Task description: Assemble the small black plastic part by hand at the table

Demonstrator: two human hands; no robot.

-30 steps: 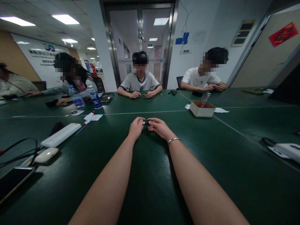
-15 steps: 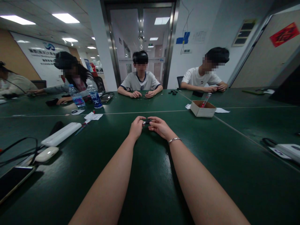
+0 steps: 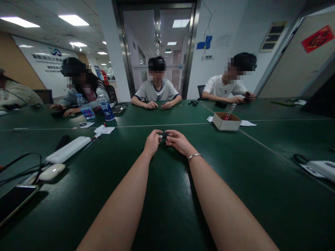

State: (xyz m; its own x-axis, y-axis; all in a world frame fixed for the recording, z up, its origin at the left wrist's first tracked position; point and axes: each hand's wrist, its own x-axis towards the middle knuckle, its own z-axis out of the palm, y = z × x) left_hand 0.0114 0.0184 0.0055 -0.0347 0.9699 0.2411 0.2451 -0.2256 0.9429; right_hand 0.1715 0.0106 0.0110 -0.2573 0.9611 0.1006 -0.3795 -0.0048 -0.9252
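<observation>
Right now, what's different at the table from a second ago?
The grey-sleeved person on the left drew an outstretched hand in toward their other hand. The white-shirted person on the right lifted one hand slightly. The wearer's left hand and right hand still hold the small dark object; the white box stayed put.
</observation>
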